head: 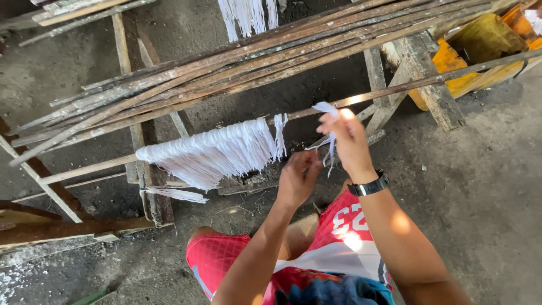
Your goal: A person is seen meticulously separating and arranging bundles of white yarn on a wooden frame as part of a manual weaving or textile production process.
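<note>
I see right hand (349,141) fingers pinching a white noodle strand (327,108) over the bamboo pole (395,88). Left hand (298,178) fingers pinch its lower end, just below. Hung noodles (217,152) sit left of both.

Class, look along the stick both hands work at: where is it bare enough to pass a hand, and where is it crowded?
Bare: the stick right of the right hand. Crowded: the white strands left of the left hand.

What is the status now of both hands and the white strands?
Right hand pinching white strands at the pole. Left hand below, closed on strand ends. Nothing blocking.
</note>
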